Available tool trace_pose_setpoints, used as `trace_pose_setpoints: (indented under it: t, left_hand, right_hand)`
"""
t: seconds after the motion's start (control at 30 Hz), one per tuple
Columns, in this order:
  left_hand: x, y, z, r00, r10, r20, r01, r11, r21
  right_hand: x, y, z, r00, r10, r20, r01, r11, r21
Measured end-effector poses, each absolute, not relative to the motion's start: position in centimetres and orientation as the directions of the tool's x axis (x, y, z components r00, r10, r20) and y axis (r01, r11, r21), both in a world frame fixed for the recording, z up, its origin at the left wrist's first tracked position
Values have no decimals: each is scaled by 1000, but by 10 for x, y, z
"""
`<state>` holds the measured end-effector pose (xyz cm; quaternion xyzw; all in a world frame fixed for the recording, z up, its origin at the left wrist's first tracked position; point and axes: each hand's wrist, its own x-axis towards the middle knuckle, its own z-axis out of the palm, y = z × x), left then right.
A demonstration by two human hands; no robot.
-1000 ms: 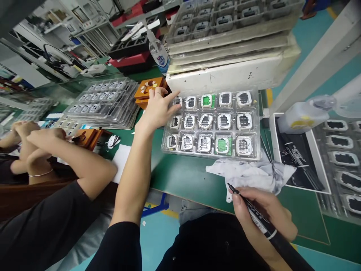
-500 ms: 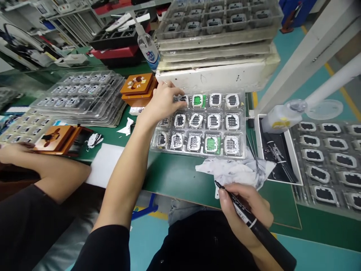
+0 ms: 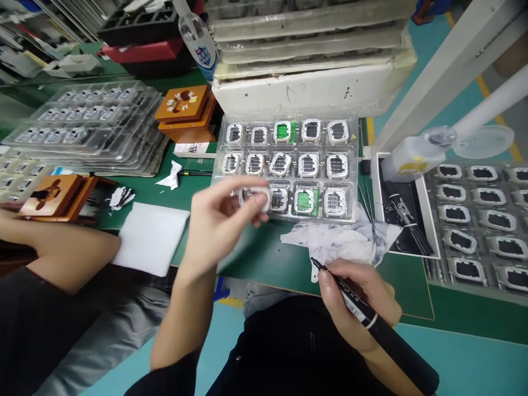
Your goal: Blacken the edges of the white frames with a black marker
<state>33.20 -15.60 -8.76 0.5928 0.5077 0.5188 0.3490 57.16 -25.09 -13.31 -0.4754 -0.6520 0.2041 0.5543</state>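
Frame [image 3: 249,193], white and a little blurred, is pinched between the thumb and fingers of the left hand [image 3: 216,225], over the near left corner of the tray [image 3: 353,192]. That grip is narrow, the fingers curled round the piece, and I can't tell whether it touches the pockets below. The hand itself stands in the way there, hiding the tray's corner from me. In front of the tray, toward its right, the right hand [image 3: 358,297] is wrapped around a black marker [image 3: 400,349], tip pointing toward the tray. Between that hand and the tray lies a crumpled cloth [image 3: 342,239]. Behind the tray rises a white block [image 3: 305,88]; left of it are an orange jig [image 3: 183,104] and, nearer, a white pad [image 3: 150,234]. A co-worker's arm [image 3: 70,247] reaches in well left of the tray. To its right, a grey bottle [image 3: 412,157] leans by a shallow box [image 3: 433,245].
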Motion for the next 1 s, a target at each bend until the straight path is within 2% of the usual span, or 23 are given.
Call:
trace_pose_setpoints:
  t: [0.1, 0.23, 0.33, 0.47, 0.6, 0.73, 0.87, 1.0]
  left_hand:
    - [347, -199, -105, -97, 987, 132, 138, -118, 983]
    - [368, -224, -120, -179, 983, 38, -36, -45, 998]
    - [382, -226, -123, -120, 991, -61, -214, 34, 976]
    - [389, -225, -128, 9, 990, -142, -336, 136, 932]
    - [390, -228, -135, 18, 991, -131, -365, 129, 922]
    - [390, -230, -136, 22, 981, -191, -361, 186, 914]
    - [388, -231, -135, 83, 974, -211, -313, 226, 923]
    - [386, -232, -135, 50, 980, -192, -213, 198, 957]
  right_hand:
    - [569, -252, -130, 102, 857, 505, 407, 427, -808]
    - [569, -251, -130, 119, 854, 507, 384, 431, -817]
    - [577, -253, -135, 73, 864, 499, 343, 448, -826]
    - [588, -254, -135, 4, 932, 363, 315, 344, -885]
    - [579, -248, -128, -5, 942, 336, 212, 329, -920]
    - [563, -243, -128, -28, 939, 343, 153, 343, -927]
    - [547, -240, -134, 22, 927, 373, 305, 349, -886]
    - [534, -240, -136, 106, 876, 471, 431, 387, -815]
